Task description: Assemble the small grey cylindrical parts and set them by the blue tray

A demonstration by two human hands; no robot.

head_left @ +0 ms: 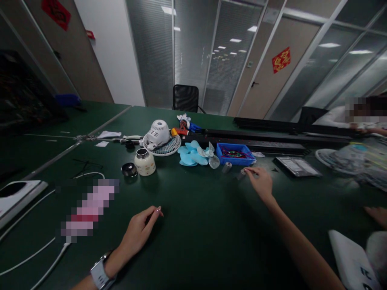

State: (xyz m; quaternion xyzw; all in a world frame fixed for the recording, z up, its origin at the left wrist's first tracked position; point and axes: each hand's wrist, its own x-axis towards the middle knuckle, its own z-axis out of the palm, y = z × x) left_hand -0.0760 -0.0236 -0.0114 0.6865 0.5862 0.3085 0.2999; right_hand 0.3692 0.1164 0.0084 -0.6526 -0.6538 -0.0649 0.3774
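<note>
My left hand (139, 230) hovers over or rests on the green table, thumb and fingers pressed together. Whether anything small is between them I cannot make out. Farther off, my right hand (262, 183) pinches at the top of a small clear cup (241, 175); what its fingertips hold is too small to name. Just left of that cup stands a second small clear cup (226, 167) with something in it. Behind both is a blue tray (238, 162) with coloured wires inside. Light-blue fan blades (191, 154) lie beside a clear round piece (214, 162).
A white fan housing (159, 135), a cream jar (145, 163) and a black lid (129, 169) stand to the left. Long black rails (256, 139) run along the back. A boxed flat item (298, 166) lies right. Another person (335, 117) sits at far right.
</note>
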